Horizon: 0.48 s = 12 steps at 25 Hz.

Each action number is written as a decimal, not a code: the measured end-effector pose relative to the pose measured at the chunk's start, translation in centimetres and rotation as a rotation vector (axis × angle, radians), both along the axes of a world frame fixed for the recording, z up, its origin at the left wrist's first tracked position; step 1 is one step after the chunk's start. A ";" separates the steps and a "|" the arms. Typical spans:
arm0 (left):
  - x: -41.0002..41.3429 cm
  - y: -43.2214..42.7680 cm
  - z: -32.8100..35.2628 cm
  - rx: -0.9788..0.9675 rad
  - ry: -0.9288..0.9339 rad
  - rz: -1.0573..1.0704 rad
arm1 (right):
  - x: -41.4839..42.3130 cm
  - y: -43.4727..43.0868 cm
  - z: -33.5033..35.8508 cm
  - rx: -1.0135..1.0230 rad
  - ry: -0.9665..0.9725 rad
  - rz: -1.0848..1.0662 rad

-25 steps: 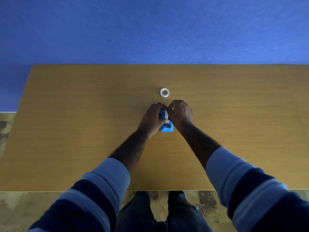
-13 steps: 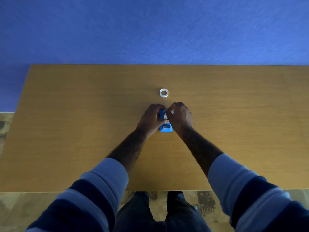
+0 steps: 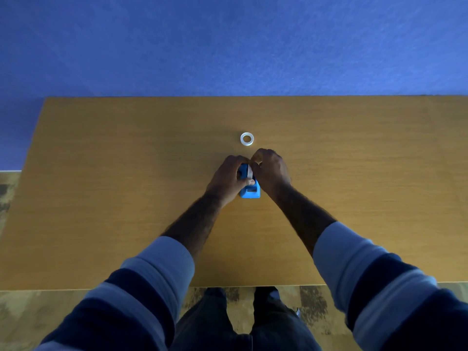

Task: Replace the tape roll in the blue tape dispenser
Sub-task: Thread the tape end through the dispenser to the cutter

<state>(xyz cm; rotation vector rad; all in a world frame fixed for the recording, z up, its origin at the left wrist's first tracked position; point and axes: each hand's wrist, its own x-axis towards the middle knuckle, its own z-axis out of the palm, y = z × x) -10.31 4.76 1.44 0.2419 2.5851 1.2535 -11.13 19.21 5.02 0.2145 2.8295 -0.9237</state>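
A: What has changed for us in the last second? Our left hand [image 3: 226,179] keeps its place clamped around the side of the blue tape dispenser [image 3: 249,189], thumb laid across the top, and the dispenser has stayed near the middle of the bench [image 3: 106,188].

B: The white strip [image 3: 249,171] is the difference. It was a short sliver between our hands; now it runs longer over the dispenser's top, and our right hand [image 3: 272,171] has shifted a little towards the far end, its fingers [image 3: 257,158] pinched together, on the strip's far end as far as we can tell.

A: So we judge the tape is seated and we are threading its end, late in the job.

B: Likely. The body is glossy moulded plastic, wedge-shaped, with a slot at the near end; the bench is smooth wood-grain laminate. Just beyond our hands lies a small pale ring [image 3: 247,139], thin-walled and hollow, flat on the bench: probably the spent core.
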 end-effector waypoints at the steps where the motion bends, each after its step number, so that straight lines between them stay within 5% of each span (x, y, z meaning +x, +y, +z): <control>1: 0.0 -0.1 0.0 0.001 -0.001 -0.001 | 0.4 0.0 -0.2 -0.001 0.032 0.019; 12: -0.1 0.1 -0.1 -0.015 -0.022 0.007 | 0.3 0.4 0.2 0.012 0.025 0.036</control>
